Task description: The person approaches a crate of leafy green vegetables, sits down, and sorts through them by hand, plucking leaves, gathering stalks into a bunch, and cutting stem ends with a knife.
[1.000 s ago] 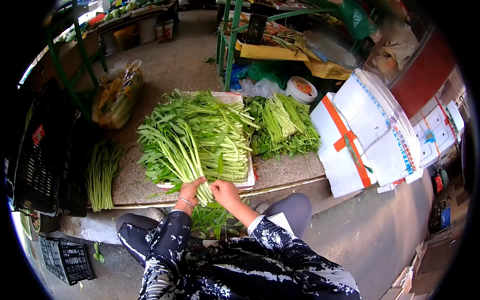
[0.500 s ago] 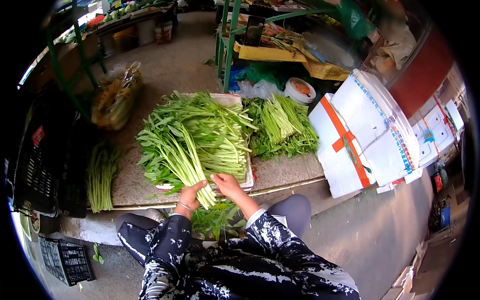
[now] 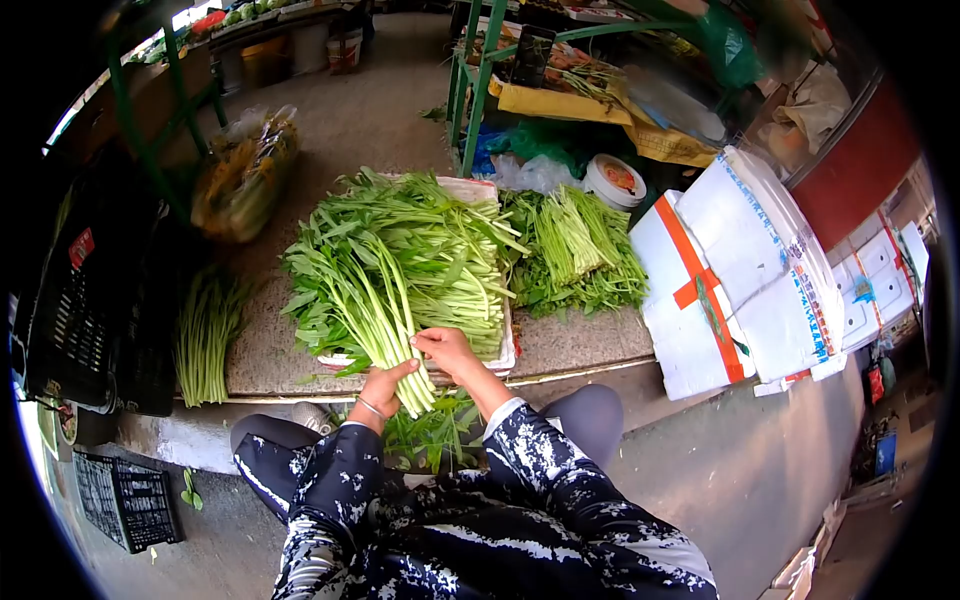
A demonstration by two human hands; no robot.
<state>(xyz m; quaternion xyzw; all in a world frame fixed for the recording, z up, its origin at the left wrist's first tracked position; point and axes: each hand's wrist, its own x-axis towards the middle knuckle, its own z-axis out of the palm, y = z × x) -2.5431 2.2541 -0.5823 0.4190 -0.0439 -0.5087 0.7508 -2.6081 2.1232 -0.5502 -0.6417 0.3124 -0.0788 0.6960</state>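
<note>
My left hand point(image 3: 382, 390) is closed round the lower stems of a bunch of water spinach point(image 3: 392, 310), whose leafy ends spread away over the pile. Its cut ends poke out below my fingers, towards me. On the right edge of the same bunch, my right hand point(image 3: 447, 351) pinches with thumb and fingertips; the exact stem between them is too small to make out. Beneath lies a large heap of water spinach point(image 3: 460, 265) in a shallow white tray point(image 3: 470, 188). Loose leaves point(image 3: 435, 435) lie below my hands, between my knees.
More bundled greens point(image 3: 575, 240) lie right of the tray, beside white foam boxes point(image 3: 735, 270) with orange tape. A stem bundle point(image 3: 208, 340) stands at left near black crates point(image 3: 75, 310). Behind are a white tub point(image 3: 614, 182), a plastic bag of produce point(image 3: 245, 180) and a green metal frame point(image 3: 480, 90).
The view has shifted slightly, so the surroundings sit a little further right. My right hand has moved a little down along the bunch; my left hand keeps its hold.
</note>
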